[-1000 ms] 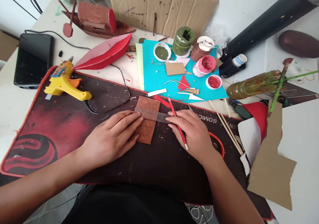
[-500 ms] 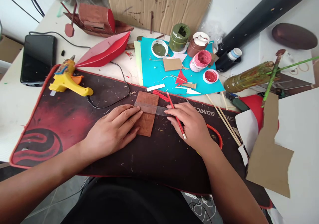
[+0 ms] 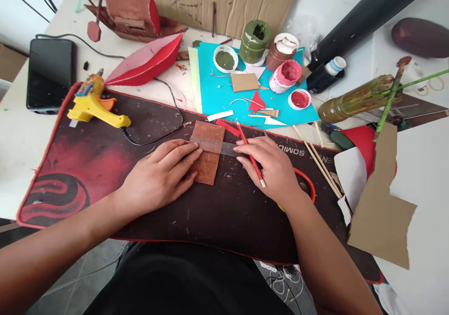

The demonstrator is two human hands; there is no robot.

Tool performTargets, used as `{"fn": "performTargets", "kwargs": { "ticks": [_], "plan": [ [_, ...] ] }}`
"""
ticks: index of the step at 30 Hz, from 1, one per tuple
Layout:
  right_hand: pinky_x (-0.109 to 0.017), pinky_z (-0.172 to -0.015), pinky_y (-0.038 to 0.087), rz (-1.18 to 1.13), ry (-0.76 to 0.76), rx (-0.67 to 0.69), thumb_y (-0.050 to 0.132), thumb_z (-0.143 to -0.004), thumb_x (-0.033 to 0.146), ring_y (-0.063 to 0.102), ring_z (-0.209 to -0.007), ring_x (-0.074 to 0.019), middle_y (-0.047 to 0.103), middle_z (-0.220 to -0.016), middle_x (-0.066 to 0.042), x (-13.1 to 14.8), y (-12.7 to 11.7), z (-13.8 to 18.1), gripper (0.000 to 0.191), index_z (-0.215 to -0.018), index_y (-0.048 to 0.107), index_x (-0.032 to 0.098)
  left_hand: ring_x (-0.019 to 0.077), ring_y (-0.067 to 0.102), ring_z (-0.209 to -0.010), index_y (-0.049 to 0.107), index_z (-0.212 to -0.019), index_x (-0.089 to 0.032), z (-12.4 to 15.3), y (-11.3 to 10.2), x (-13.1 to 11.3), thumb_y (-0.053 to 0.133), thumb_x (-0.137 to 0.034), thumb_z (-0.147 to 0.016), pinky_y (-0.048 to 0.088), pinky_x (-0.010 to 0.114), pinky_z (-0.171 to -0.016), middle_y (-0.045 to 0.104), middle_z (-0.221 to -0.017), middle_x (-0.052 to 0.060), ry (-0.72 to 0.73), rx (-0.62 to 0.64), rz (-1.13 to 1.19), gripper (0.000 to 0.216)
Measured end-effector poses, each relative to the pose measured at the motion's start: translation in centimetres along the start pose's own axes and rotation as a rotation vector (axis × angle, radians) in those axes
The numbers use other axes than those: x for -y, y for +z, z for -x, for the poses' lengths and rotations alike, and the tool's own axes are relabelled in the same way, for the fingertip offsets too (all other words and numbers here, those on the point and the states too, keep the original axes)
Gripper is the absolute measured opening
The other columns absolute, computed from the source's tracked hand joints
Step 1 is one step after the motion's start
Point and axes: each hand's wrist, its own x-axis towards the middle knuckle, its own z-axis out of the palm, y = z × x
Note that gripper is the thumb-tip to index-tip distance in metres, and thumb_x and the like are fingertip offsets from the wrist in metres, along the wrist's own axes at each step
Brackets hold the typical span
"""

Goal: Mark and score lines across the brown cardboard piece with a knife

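Observation:
A clear ruler (image 3: 212, 145) lies crosswise over a brown-painted rectangular piece (image 3: 204, 172), probably cardboard, on the dark desk mat. My left hand (image 3: 157, 177) presses the ruler's left end down with its fingertips, and its lower fingers reach the piece's left edge. At the other end, my right hand (image 3: 277, 170) pinches the ruler between thumb and fingers. A red pencil (image 3: 249, 153) is also held in that hand, tip pointing away from me and white end toward me. Just beyond the brown piece lies a red corrugated strip (image 3: 228, 127).
A yellow glue gun (image 3: 96, 109) with its cord lies left. Open paint jars (image 3: 255, 44) and scraps cover a blue sheet (image 3: 213, 95). A red paper boat (image 3: 147, 62) and a brown model boat (image 3: 131, 16) stand behind. Wooden sticks (image 3: 317, 165) and torn cardboard (image 3: 382, 212) lie right.
The camera view has shifted slightly. Both hands, the ruler, the pencil and the brown piece keep nearly the same places relative to each other.

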Motion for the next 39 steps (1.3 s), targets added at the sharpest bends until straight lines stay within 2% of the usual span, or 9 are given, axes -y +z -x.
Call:
{"fn": "performTargets", "kwargs": {
  "ticks": [6,10,20,25,33,39],
  "plan": [
    [-0.052,-0.104,0.062,-0.007,-0.001,-0.015,0.067,-0.112,0.020,0.080,-0.113,-0.0299,0.085,-0.125,-0.010,-0.03,0.06,0.06,0.017,-0.125,0.077,0.027,0.0352,0.070,-0.138,0.032,-0.180,-0.022,0.05,0.01,0.00,0.069,-0.024,-0.106,0.063,0.053,-0.118,0.073,-0.149,0.014,-0.003,0.007,0.004,0.083],
    [-0.052,-0.104,0.062,-0.013,0.015,-0.010,0.067,-0.112,0.021,0.080,-0.114,-0.0301,0.085,-0.126,-0.009,0.03,0.01,0.05,0.018,-0.125,0.078,0.028,0.0352,0.070,-0.136,0.036,-0.177,-0.018,-0.03,-0.04,-0.03,0.070,-0.024,-0.106,0.064,0.052,-0.117,0.073,-0.148,0.015,0.016,-0.001,-0.015,0.080],
    [-0.050,-0.099,0.065,-0.032,0.022,-0.013,0.068,-0.111,0.018,0.080,-0.114,-0.0297,0.085,-0.125,-0.009,0.09,-0.18,-0.04,0.021,-0.126,0.078,0.028,0.0340,0.070,-0.138,0.041,-0.175,-0.016,-0.11,-0.01,-0.20,0.069,-0.024,-0.106,0.064,0.051,-0.118,0.074,-0.147,0.015,-0.002,-0.009,0.002,0.074],
    [-0.050,-0.097,0.065,-0.055,0.010,-0.027,0.070,-0.109,0.014,0.079,-0.113,-0.0299,0.084,-0.124,-0.012,0.08,-0.13,-0.07,0.022,-0.127,0.076,0.027,0.0340,0.070,-0.137,0.049,-0.168,-0.009,-0.14,-0.29,-0.20,0.071,-0.022,-0.104,0.063,0.049,-0.118,0.075,-0.146,0.017,0.021,0.000,-0.015,0.069],
    [-0.050,-0.096,0.066,-0.075,0.033,-0.020,0.070,-0.109,0.013,0.080,-0.114,-0.0288,0.084,-0.124,-0.011,0.35,-0.34,-0.27,0.025,-0.128,0.075,0.028,0.0320,0.068,-0.140,0.053,-0.165,-0.008,0.03,-0.45,-0.22,0.070,-0.021,-0.105,0.060,0.045,-0.121,0.074,-0.148,0.016,0.005,0.026,-0.022,0.064],
    [-0.050,-0.096,0.067,-0.113,0.043,-0.064,0.071,-0.108,0.010,0.081,-0.111,-0.0277,0.085,-0.124,-0.009,0.46,-0.35,-0.24,0.028,-0.127,0.076,0.029,0.0327,0.067,-0.141,0.059,-0.159,-0.006,0.02,-0.49,-0.30,0.070,-0.021,-0.105,0.059,0.045,-0.121,0.074,-0.148,0.017,0.004,0.037,-0.021,0.057]
  ]
}}
